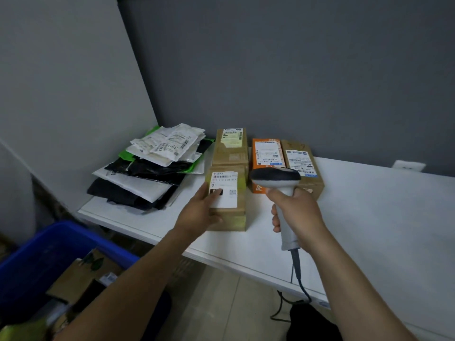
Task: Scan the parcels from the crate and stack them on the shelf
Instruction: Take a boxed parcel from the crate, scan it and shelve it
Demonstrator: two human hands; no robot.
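Observation:
A small brown cardboard parcel point(230, 212) with a white label stands on the white shelf point(369, 217). My left hand point(202, 210) holds its left side, thumb lying over the label. My right hand point(295, 207) grips the handle of a grey barcode scanner point(278, 180), whose dark head sits just right of that parcel. Behind it stand another brown box point(230, 148), an orange box point(264, 156) and a third brown box point(301, 163). The blue crate point(34, 262) at lower left holds more parcels point(81, 279).
A pile of black, white and green mailer bags point(152, 168) lies on the shelf's left end against the wall. The scanner's cable point(299, 279) hangs off the shelf's front edge. A white socket point(408, 166) sits on the back wall, with a dark object point(312, 323) on the floor below.

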